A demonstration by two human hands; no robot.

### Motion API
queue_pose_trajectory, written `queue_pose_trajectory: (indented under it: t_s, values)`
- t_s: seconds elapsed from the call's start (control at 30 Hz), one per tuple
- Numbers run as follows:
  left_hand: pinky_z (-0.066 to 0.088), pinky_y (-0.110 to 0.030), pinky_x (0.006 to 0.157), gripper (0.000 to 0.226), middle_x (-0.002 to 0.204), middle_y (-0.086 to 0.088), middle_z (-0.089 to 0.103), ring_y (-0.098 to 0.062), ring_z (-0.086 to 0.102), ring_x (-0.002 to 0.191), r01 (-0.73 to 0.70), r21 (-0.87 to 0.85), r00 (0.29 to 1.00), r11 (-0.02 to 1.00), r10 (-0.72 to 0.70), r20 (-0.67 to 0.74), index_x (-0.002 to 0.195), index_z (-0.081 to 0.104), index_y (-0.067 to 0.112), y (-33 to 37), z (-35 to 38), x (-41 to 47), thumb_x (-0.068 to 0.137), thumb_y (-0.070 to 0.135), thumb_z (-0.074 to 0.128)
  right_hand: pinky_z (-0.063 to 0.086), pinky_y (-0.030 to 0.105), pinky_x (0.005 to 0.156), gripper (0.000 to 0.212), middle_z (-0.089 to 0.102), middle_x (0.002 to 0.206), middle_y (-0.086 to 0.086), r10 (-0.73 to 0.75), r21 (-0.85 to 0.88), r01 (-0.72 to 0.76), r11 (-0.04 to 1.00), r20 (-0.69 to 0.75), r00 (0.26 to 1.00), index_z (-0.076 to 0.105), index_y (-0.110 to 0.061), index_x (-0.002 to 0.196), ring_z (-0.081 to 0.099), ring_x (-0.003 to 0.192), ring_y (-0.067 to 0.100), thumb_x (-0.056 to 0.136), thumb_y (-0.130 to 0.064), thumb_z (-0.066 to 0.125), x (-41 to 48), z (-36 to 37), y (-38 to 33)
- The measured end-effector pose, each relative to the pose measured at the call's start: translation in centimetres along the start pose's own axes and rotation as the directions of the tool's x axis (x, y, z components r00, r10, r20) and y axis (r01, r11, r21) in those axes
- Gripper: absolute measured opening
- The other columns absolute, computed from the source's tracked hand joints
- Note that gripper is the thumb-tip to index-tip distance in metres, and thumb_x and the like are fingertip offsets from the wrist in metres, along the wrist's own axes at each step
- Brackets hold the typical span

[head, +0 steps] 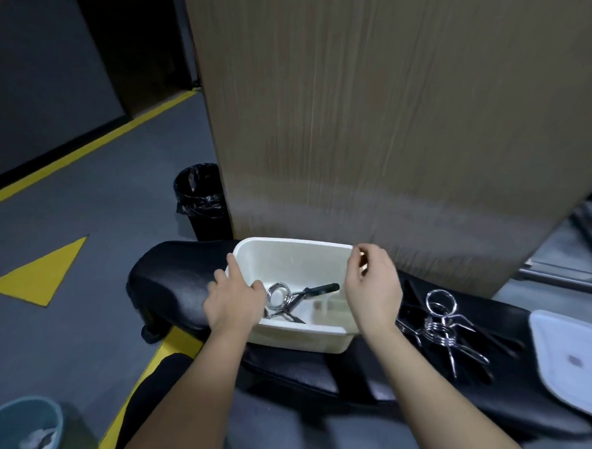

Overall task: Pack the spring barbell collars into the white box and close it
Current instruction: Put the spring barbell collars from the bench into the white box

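Observation:
An open white box (291, 258) sits on a black padded bench (171, 279). One spring barbell collar (284, 297) with black-tipped handles lies inside it. My left hand (232, 301) rests on the box's left rim, fingers spread over the edge. Over the right rim hovers my right hand (371, 290), its fingers loosely curled with nothing visibly in them. To the right of the box, more spring collars (441, 328) lie in a pile on the bench. The white lid (568, 358) lies at the far right, partly cut off by the frame.
A tall wooden panel (378, 125) stands right behind the box. A black bin (201, 202) with a liner stands at the bench's far left end. A blue bin (16, 426) is at the lower left on the grey floor with yellow markings.

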State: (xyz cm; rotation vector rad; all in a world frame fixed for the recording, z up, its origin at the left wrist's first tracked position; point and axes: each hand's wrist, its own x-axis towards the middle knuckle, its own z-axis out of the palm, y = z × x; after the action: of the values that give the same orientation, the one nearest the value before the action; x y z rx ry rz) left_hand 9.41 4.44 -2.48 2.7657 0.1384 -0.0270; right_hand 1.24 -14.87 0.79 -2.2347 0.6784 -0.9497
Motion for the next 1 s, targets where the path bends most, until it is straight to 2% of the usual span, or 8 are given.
queue_pose_trajectory:
  t_s: [0.07,0.17,0.27,0.33,0.5,0.77,0.9,1.0]
  values:
    - [0.042,-0.046,0.087,0.076,0.144,-0.013,0.04,-0.033,0.044,0.123,-0.001,-0.001,1.0,1.0,0.001,-0.008,0.158,0.006,0.023,-0.5,0.3,-0.1,0.091,0.041,0.037,0.045,0.037,0.078,0.022,0.066,0.1,0.004,0.184,0.064,-0.181,0.981,-0.053,0.981,0.063,-0.015,0.101,0.06,0.093,0.024,0.1,-0.029,0.045,0.6,-1.3,3.9]
    - [0.041,-0.047,0.091,0.076,0.144,-0.014,0.041,-0.035,0.044,0.124,-0.001,-0.007,1.0,1.0,0.001,-0.021,0.158,0.009,0.023,-0.5,0.4,0.2,0.09,0.041,0.038,0.045,0.043,0.085,0.04,0.067,0.109,0.022,0.449,-0.106,-0.437,0.893,0.175,0.876,0.061,-0.004,0.104,0.062,0.102,0.039,0.102,-0.038,0.04,0.0,-2.4,10.0]
    - [0.041,-0.046,0.089,0.075,0.142,-0.015,0.042,-0.035,0.044,0.123,-0.003,0.0,1.0,1.0,0.003,-0.024,0.158,0.01,0.023,-0.2,0.4,0.1,0.09,0.04,0.038,0.051,0.036,0.079,0.046,0.071,0.098,0.012,0.523,-0.371,-0.37,0.851,0.541,0.659,0.063,-0.012,0.099,0.068,0.096,0.034,0.09,-0.057,0.055,-2.6,-2.7,12.8]
    - [0.041,-0.046,0.088,0.075,0.142,-0.015,0.042,-0.035,0.044,0.124,-0.001,0.007,1.0,1.0,0.001,-0.029,0.158,0.01,0.023,-0.3,0.3,0.0,0.091,0.041,0.038,0.053,0.036,0.074,0.047,0.069,0.094,0.008,0.473,-0.391,-0.272,0.879,0.649,0.597,0.061,-0.013,0.099,0.068,0.091,0.031,0.084,-0.057,0.064,-4.2,-2.3,13.2]
    - [0.041,-0.046,0.089,0.074,0.142,-0.015,0.043,-0.035,0.044,0.124,-0.003,-0.012,0.999,1.0,0.003,-0.032,0.158,0.01,0.025,-0.5,0.1,-0.4,0.091,0.04,0.039,0.05,0.039,0.081,0.026,0.065,0.109,0.017,0.35,-0.48,-0.044,0.876,0.57,0.743,0.065,-0.006,0.094,0.064,0.1,0.038,0.094,-0.03,0.058,-5.3,-1.2,12.6]
    - [0.041,-0.047,0.088,0.073,0.139,-0.014,0.044,-0.034,0.045,0.123,0.002,-0.025,1.0,1.0,-0.002,-0.029,0.157,0.011,0.027,-0.4,0.2,-0.2,0.09,0.041,0.038,0.049,0.038,0.063,0.026,0.056,0.096,0.004,0.214,-0.474,-0.045,0.879,0.307,0.927,0.067,-0.011,0.086,0.065,0.08,0.036,0.096,-0.029,0.051,-4.5,-2.8,11.4]
    - [0.041,-0.047,0.087,0.072,0.137,-0.015,0.046,-0.035,0.046,0.122,-0.001,-0.027,0.999,1.0,0.0,-0.042,0.156,0.013,0.026,-0.4,0.3,-0.3,0.09,0.039,0.039,0.039,0.033,0.062,0.027,0.053,0.087,0.002,0.268,-0.302,-0.202,0.932,0.199,0.943,0.069,-0.007,0.081,0.061,0.078,0.033,0.096,-0.025,0.056,-3.7,-2.6,10.9]
    - [0.042,-0.046,0.086,0.072,0.137,-0.015,0.046,-0.035,0.047,0.12,-0.009,-0.03,0.999,1.0,0.008,-0.045,0.156,0.014,0.026,-0.5,0.3,-0.3,0.09,0.04,0.039,0.048,0.036,0.067,0.03,0.066,0.076,0.01,0.507,-0.05,-0.505,0.862,0.151,0.849,0.073,-0.006,0.078,0.062,0.075,0.034,0.093,-0.029,0.06,-2.8,-2.4,10.2]
